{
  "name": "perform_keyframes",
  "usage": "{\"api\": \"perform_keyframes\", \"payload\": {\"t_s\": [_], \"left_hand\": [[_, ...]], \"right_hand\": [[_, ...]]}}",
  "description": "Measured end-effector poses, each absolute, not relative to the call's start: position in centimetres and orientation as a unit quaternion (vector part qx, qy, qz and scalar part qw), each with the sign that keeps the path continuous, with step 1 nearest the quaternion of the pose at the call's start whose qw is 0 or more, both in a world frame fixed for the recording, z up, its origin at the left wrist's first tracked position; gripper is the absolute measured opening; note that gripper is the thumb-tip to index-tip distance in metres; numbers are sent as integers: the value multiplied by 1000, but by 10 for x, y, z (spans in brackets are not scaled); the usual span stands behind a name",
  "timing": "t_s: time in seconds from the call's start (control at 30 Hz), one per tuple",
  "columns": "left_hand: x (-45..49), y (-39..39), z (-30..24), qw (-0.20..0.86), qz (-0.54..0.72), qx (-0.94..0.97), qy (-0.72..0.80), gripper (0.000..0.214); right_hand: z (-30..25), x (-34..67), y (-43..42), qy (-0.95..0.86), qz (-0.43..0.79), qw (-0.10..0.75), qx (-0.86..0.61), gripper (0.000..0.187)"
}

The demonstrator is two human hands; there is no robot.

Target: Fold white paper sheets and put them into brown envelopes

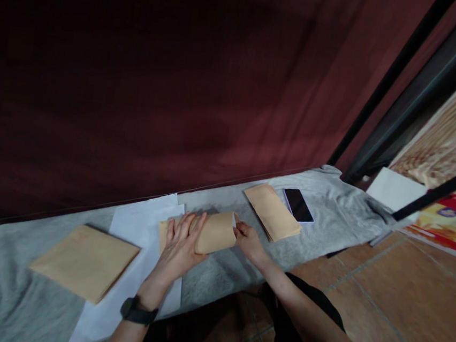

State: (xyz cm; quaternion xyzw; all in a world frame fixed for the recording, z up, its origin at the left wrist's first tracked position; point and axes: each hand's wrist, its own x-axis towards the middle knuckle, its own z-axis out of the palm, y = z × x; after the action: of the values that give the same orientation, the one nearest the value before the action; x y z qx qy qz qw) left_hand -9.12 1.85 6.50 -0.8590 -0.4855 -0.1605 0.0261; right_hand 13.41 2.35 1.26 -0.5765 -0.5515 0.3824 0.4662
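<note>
A brown paper envelope [217, 233] bulges in the middle of the cloth, its open end facing right. My left hand [182, 244] lies over its left part, fingers spread on top and thumb along the near edge, gripping it. At the mouth, my right hand [245, 238] pinches with its fingertips at the opening, where a bit of white paper [234, 220] shows. Most of that paper is hidden inside the envelope. White paper sheets [150, 222] lie flat to the left, partly under my left hand.
Several stacked brown envelopes [273, 212] lie to the right, beside a dark-screened phone [298, 205]. More brown envelopes [86, 259] sit at the left, overlapping the white sheets. Grey cloth [341, 209] covers the narrow surface. A dark red panel [201, 109] rises behind it.
</note>
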Motion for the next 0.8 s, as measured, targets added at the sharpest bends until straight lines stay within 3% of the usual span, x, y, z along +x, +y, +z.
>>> {"api": "perform_keyframes", "payload": {"t_s": [0.3,0.67,0.8], "left_hand": [[-93,20,59,31,-166,-863,-477,105],[-90,20,63,42,-167,-862,-477,105],[-90,21,62,48,-166,-866,-469,103]], "right_hand": [[16,132,24,-554,364,483,-572,24],[28,133,17,-528,309,513,-603,2],[24,132,19,-475,346,559,-585,17]]}}
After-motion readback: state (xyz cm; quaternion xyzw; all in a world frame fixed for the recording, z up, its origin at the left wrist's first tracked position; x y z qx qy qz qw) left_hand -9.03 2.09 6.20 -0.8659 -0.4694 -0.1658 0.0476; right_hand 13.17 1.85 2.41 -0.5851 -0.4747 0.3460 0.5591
